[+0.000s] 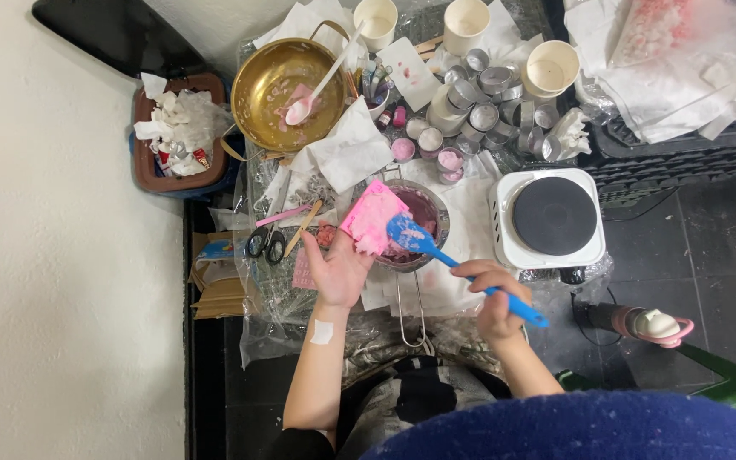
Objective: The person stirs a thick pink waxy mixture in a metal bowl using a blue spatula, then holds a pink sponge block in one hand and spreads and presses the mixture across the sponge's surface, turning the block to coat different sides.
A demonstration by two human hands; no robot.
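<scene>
While the left hand (340, 271) grips a pink block (373, 218) and the right hand (494, 300) clasps a blue spatula (445, 255) over a small saucepan (423, 213), the cluttered counter (462, 204) leaves little free room; white wall left, dark floor right.

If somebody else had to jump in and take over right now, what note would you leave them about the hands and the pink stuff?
Left hand: grip shut on a pink block, tilted over the small metal pot.
Right hand: grip shut on the blue spatula, its blade against the block's lower edge.
Pot sits on white paper beside the white hot plate, not on it.
Done: pink bits already lie in the pot; the gold bowl and its spoon are smeared pink.
Left: pink residue sticks to the block; many small tins look empty.
</scene>
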